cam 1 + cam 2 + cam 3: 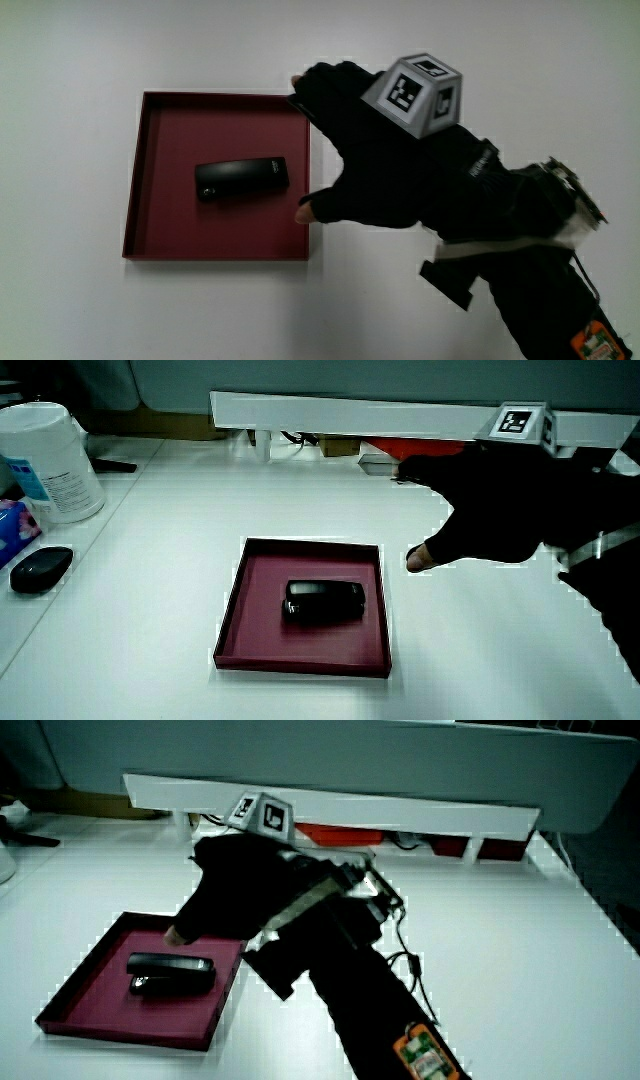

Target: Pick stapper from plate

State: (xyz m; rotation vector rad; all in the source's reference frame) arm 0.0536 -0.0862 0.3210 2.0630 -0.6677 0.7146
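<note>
The stapler (pixel 241 180) lies flat in the middle of the shallow red plate (pixel 150 215), a square tray really, with bare red floor all round it. Lying on its side and clear of the rim, it looks easy to take from above across its narrow width.

The hand (pixel 375 165) hangs over the plate's edge, at the side where the forearm comes in, with the patterned cube (pixel 420 93) on its back turned upward. The fingers (pixel 320 85) are spread well apart and hold nothing: the thumb tip (pixel 306 211) shows bare at one corner of the plate, and the other fingertips reach over the rim at the next corner. The stapler sits just ahead of that open span, near the thumb but apart from it; nothing touches it yet. In a side view the thumb (pixel 417 559) seems to hover above the table beside the rim rather than rest on it.

I judge this as the reach-in: the wide opening suits straddling the stapler, and the hand needs to travel farther over the plate and come down before closing.
</note>
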